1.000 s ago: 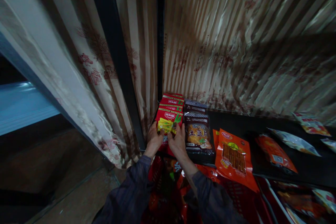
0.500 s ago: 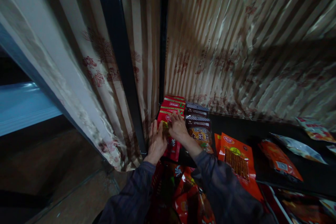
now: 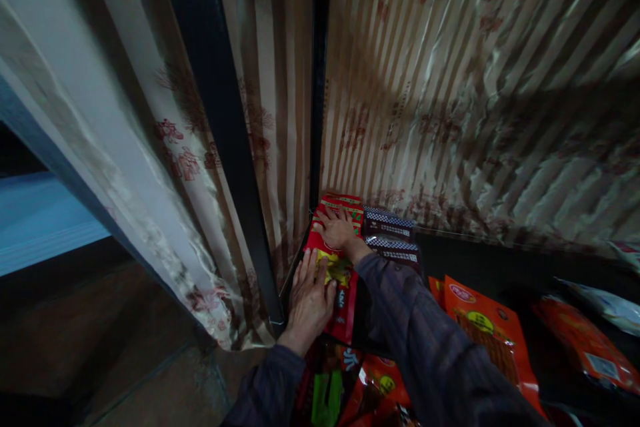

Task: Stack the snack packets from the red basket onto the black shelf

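Observation:
Red snack packets (image 3: 344, 307) with a yellow picture lie stacked in the shelf's back left corner. My right hand (image 3: 337, 230) rests flat on the upper part of the stack, fingers spread. Along the left edge of the same packets lies my left hand (image 3: 309, 300), fingers stretched out and palm down. Both hands touch the packets without gripping them, and they cover part of the print. Dark brown snack packets (image 3: 393, 243) lie right beside the red ones, partly hidden by my right sleeve.
Orange snack packets (image 3: 493, 333) lie farther right, with another orange-red bag (image 3: 587, 340) beyond. Below my wrists are several more red and orange bags (image 3: 375, 387). A black metal post (image 3: 227, 93) stands at left, and a patterned curtain (image 3: 450, 113) hangs behind the black shelf (image 3: 465, 250).
My right hand has slid toward the far end of the red packets. My left hand stays at their left edge, now lower in the picture. The view has shifted slightly.

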`<state>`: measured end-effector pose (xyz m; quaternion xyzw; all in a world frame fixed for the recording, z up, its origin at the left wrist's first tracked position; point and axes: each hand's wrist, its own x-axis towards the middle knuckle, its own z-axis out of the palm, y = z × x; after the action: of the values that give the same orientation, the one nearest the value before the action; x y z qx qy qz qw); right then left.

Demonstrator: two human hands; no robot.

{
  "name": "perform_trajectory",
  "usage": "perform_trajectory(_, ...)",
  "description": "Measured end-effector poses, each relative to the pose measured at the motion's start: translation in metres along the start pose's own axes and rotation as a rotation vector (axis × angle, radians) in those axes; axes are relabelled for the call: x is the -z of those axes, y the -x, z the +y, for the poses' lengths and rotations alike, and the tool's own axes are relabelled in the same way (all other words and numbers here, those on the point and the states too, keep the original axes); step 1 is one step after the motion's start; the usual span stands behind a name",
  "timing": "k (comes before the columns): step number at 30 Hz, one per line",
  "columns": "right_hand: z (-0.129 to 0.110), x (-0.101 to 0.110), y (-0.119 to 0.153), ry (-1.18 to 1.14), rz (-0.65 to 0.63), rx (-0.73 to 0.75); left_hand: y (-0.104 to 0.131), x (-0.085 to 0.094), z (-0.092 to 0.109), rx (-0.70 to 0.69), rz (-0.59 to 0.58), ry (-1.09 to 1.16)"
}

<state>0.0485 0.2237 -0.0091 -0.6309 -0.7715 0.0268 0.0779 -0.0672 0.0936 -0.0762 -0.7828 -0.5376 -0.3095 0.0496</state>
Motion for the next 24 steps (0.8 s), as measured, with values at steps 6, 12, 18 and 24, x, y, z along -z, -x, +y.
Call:
perform_trajectory(6,0.007,-0.005,-0.019,0.025,-0.029,0.003,0.003,-0.005,0.000,0.007,0.017,0.021)
perform_trajectory(12,0.010,-0.004,-0.030,0.048,-0.072,0.043,0.004,-0.004,0.001,0.021,0.007,0.008)
perform_trajectory(18,0.016,-0.003,-0.034,0.003,-0.060,0.057,0.004,-0.003,0.001,0.028,-0.002,0.017)
perform_trajectory(24,0.016,-0.004,-0.040,-0.013,-0.104,-0.006,0.005,-0.004,0.001,0.043,-0.017,0.008)
